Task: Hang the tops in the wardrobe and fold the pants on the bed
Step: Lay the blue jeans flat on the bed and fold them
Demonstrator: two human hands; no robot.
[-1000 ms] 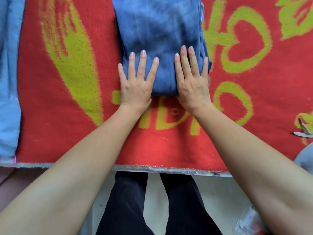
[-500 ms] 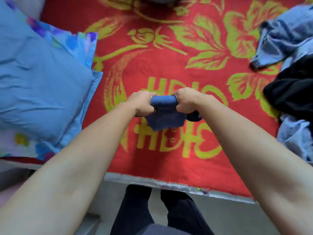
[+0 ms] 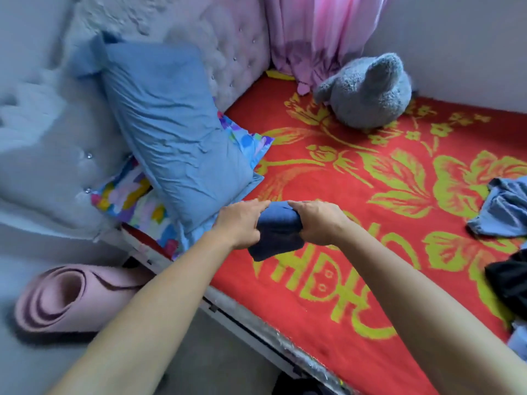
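Folded dark blue pants (image 3: 276, 232) hang lifted above the red and yellow bed cover (image 3: 356, 252), near the blue pillow. My left hand (image 3: 241, 223) grips the bundle's left end and my right hand (image 3: 316, 222) grips its right end, fingers curled over the top fold. At the right edge of the bed lie a crumpled light blue garment (image 3: 502, 206) and a black garment (image 3: 510, 277), both cut off by the frame.
A blue pillow (image 3: 174, 129) leans on a patterned pillow (image 3: 131, 198) against the tufted headboard (image 3: 42, 155). A grey plush toy (image 3: 368, 92) sits at the far corner by a pink curtain (image 3: 319, 32). A rolled pink mat (image 3: 71, 297) lies on the floor left of the bed.
Both hands went from pressing flat on the folded pants to gripping and lifting the bundle. It has been carried left toward the pillows, and my view has swung up and left.
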